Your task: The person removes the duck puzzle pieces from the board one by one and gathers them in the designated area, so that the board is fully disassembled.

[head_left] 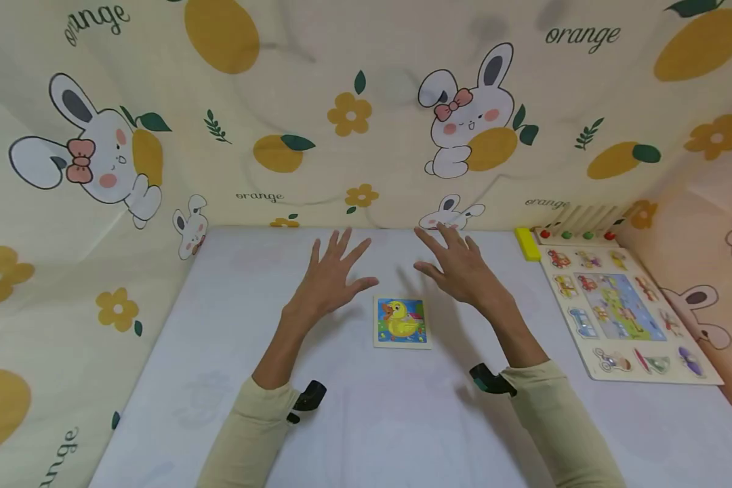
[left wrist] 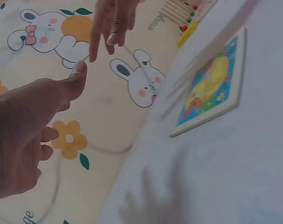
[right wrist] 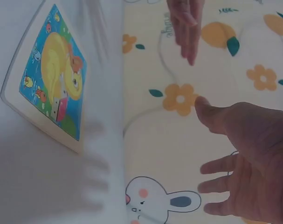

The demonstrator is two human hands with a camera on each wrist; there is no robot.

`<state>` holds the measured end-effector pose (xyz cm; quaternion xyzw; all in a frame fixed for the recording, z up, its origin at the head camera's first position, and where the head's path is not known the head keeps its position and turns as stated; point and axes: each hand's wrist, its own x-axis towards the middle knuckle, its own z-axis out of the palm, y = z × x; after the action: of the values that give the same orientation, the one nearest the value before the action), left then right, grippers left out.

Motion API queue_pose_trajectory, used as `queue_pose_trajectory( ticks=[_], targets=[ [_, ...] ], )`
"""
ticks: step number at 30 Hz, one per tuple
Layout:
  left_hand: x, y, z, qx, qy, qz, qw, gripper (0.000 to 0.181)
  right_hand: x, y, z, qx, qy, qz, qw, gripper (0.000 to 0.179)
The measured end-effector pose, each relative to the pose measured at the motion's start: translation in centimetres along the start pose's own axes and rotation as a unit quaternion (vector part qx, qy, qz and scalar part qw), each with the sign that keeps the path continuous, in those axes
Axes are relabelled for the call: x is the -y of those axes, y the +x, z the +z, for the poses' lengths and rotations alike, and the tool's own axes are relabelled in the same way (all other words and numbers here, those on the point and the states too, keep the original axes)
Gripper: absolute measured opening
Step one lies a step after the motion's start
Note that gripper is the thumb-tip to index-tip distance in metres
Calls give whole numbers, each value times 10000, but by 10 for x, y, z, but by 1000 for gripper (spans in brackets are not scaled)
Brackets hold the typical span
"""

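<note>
Duck picture [head_left: 402, 323] on the counter [head_left: 372, 427] could be knocked askew if the left hand [head_left: 327, 281] or right hand [head_left: 461, 271], both empty and outspread, swept too low across it

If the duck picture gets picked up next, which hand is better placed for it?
Probably the left hand, narrowly: seen from the head camera, its thumb looks nearer the duck picture. The right hand appears slightly farther off. Both are empty, fingers outstretched, so either could likely manage.
</note>
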<state>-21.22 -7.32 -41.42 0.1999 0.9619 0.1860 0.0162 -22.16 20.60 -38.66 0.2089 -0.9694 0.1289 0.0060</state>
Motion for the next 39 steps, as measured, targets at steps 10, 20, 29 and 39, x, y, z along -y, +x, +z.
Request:
queue_pose_trajectory(
  ticks=[10, 20, 29, 39],
  targets=[
    [3, -5, 27, 991, -310, 228, 9943, 80, 8, 0, 7, 308, 598, -167, 9976, 66],
    [11, -9, 44, 1421, 216, 551, 9881, 90, 18, 3, 24, 684, 885, -538, 9923, 60],
    [11, -9, 46, 1927, -185, 256, 9808, 102, 30, 7, 39, 875, 977, -834, 9878, 42],
    [13, 3, 47, 2127, 220, 275, 9765, 106, 42, 19, 65, 1402, 950, -602, 9837, 32]
  ],
)
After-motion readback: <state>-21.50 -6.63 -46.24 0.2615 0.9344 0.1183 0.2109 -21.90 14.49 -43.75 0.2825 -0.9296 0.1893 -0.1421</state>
